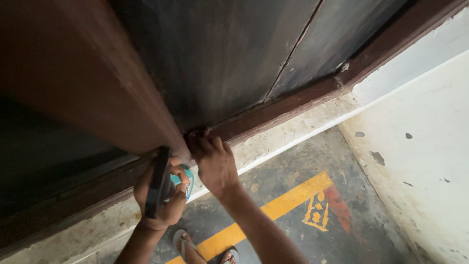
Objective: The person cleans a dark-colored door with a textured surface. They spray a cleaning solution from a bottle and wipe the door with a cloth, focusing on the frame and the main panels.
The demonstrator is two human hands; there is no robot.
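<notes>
Fingers of the right hand [215, 164] press together into the bottom corner where the dark brown wooden door [88, 83] meets the reddish-brown frame strip [288, 105]. Just beside it, lower and to the left, the left hand [161, 195] is clamped round a slim black tool [157, 183] and a small teal object [187, 180]. That tool stands nearly upright, its top end touching the door's lower edge, close to the right fingertips.

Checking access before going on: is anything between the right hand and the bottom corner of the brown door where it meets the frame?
Nothing visible. The right hand has its fingertips at the bottom corner of the brown door, against the frame. The left hand, holding a dark flat object and something teal, stays to the side.
</notes>
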